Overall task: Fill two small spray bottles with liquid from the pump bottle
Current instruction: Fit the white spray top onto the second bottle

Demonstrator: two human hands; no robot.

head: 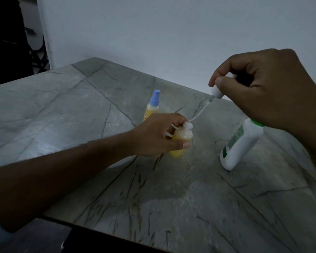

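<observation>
My left hand (157,134) grips a small clear spray bottle (181,138) full of yellow liquid, standing uncapped on the table. My right hand (266,88) pinches its white spray head (217,92) above and to the right. The head's thin dip tube (199,114) slants down, its tip at the bottle's open neck. Behind my left hand stands a second small bottle (152,106) of yellow liquid with a blue spray cap on. The white pump bottle (239,147) with a green collar stands at the right, its top hidden under my right wrist.
The bottles stand on a grey marbled table (80,114) against a pale wall. The table's near edge runs along the bottom left. A dark doorway area lies at the far left.
</observation>
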